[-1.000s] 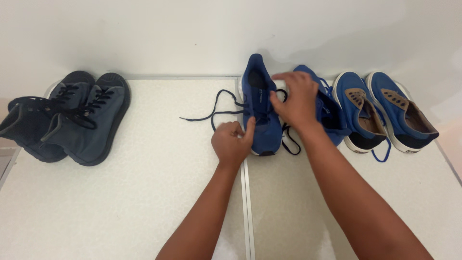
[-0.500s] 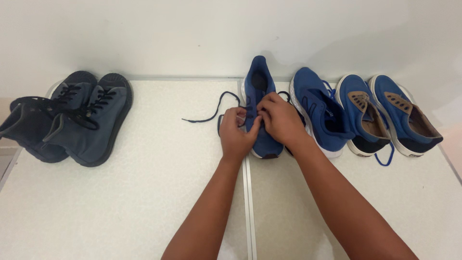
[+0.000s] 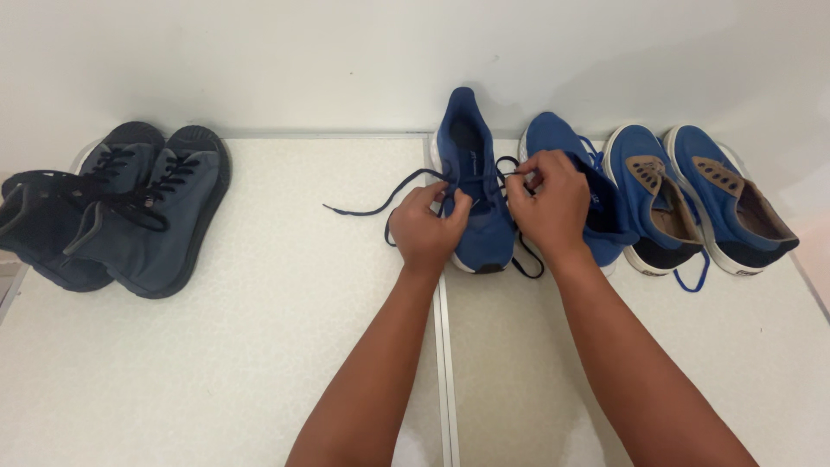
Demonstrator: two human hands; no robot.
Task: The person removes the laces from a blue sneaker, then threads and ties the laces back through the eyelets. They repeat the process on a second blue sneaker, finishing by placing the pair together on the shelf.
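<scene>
Blue running shoe stands toe-toward-the-person on the white worktop, just beside its partner shoe. Left hand and right hand sit a little apart over the shoe's instep, each pinched shut on a strand of its dark lace, whose loose end trails off to the left. A hard tug could slide the light shoe or pull the lace unevenly; the loose end might slip free of the fingers. Two blue canvas shoes sit further right, dark high-tops well apart on the left. No containers show in view
</scene>
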